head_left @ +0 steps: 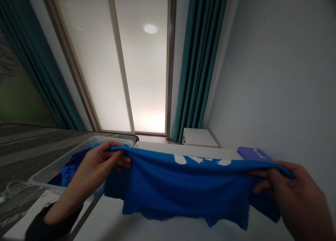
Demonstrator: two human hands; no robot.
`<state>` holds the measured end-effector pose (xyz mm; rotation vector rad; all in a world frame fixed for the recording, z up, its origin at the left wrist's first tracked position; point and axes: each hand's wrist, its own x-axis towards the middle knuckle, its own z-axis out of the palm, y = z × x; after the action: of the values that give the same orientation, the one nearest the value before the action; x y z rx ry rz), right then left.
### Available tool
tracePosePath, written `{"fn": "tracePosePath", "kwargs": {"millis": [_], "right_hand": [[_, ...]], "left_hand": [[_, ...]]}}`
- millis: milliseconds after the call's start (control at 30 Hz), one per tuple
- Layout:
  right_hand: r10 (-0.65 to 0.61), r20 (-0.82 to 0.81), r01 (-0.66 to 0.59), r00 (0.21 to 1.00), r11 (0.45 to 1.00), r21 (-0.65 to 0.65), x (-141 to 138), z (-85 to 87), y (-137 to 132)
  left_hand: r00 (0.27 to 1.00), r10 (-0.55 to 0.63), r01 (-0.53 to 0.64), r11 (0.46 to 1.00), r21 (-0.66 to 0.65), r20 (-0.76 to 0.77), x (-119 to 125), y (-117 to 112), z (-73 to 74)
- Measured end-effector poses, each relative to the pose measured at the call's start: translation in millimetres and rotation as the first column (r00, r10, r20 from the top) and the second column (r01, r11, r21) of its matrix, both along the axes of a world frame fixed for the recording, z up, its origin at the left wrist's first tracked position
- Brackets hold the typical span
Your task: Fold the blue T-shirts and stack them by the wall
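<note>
A blue T-shirt (189,188) with white printing along its upper fold hangs stretched between my two hands, above a white tabletop (110,220). My left hand (107,158) pinches its upper left corner between thumb and fingers. At the other end, my right hand (286,185) grips the upper right corner the same way. The lower edge of the cloth droops in uneven folds. Behind my left forearm stands a translucent plastic bin (44,176) holding blue clothes (69,167). A folded purple garment (253,153) with white lettering lies just beyond my right hand.
A small white cabinet (199,137) stands at the back beside a teal curtain (201,59). Frosted sliding doors (144,76) are behind the table. To the left lie a dark striped bedspread (15,146) and a white cable (13,188). A plain wall (283,76) rises on the right.
</note>
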<state>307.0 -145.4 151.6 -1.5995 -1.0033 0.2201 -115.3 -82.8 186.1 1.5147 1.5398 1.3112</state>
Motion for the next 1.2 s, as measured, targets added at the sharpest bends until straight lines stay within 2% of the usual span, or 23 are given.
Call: {"fn": "tracePosePath", "kwargs": {"millis": [67, 133, 200, 300, 400, 467, 567, 833, 900, 967, 1000, 1067, 1133, 1200], "right_hand": [[0.117, -0.055, -0.121, 0.992, 0.990, -0.073, 1, -14.1, 32], [0.178, -0.053, -0.185, 0.983, 0.958, -0.217, 6, -36.6, 74], [0.238, -0.017, -0.224, 0.971, 0.888, -0.402, 11, -64.3, 117], [0.350, 0.165, -0.148, 0.922, 0.714, -0.684, 15, -101.8, 172], [0.358, 0.264, -0.058, 0.896, 0.683, -0.728, 13, -121.5, 205], [0.337, 0.332, 0.011, 0.881, 0.687, -0.727, 13, -126.0, 217], [0.329, 0.434, 0.102, 0.839, 0.687, -0.719, 14, -129.2, 228], [0.350, 0.556, 0.231, 0.754, 0.651, -0.723, 20, -140.9, 242], [0.346, 0.575, 0.251, 0.742, 0.652, -0.716, 16, -140.9, 242], [0.355, 0.613, 0.242, 0.705, 0.693, -0.679, 7, -141.7, 238], [0.382, 0.638, 0.204, 0.669, 0.731, -0.652, 1, -143.0, 235], [0.486, 0.670, 0.043, 0.561, 0.792, -0.610, -12, -148.3, 227], [0.605, 0.652, -0.136, 0.456, 0.772, -0.621, -22, -156.5, 220], [0.666, 0.609, -0.202, 0.431, 0.729, -0.654, -24, -165.8, 216]], "left_hand": [[0.994, -0.112, 0.113, 0.992, -0.058, 0.018, 7, 31, -20.7], [0.990, -0.140, 0.139, 0.982, -0.132, -0.004, 16, 69, -49.3], [0.985, -0.163, 0.147, 0.965, -0.218, -0.061, 27, 109, -82.3], [0.970, -0.147, 0.067, 0.928, -0.366, -0.194, 45, 157, -127.6], [0.962, -0.113, 0.010, 0.926, -0.377, -0.250, 57, 185, -155.6], [0.954, -0.091, -0.021, 0.931, -0.366, -0.286, 59, 196, -164.6], [0.944, -0.080, -0.040, 0.936, -0.350, -0.321, 56, 207, -170.4], [0.905, -0.142, -0.037, 0.913, -0.407, -0.401, 48, 232, -171.5], [0.874, -0.089, -0.087, 0.938, -0.334, -0.478, 54, 228, -172.1], [0.778, -0.011, -0.103, 0.984, -0.146, -0.628, 63, 218, -175.1], [0.701, -0.003, -0.035, 0.999, -0.039, -0.713, 68, 213, -177.6], [0.548, -0.089, 0.241, 0.969, 0.055, -0.832, 75, 203, -183.7], [0.426, -0.187, 0.433, 0.901, 0.018, -0.885, 77, 199, -190.2], [0.372, -0.238, 0.465, 0.885, -0.042, -0.897, 75, 199, -195.9]]}}
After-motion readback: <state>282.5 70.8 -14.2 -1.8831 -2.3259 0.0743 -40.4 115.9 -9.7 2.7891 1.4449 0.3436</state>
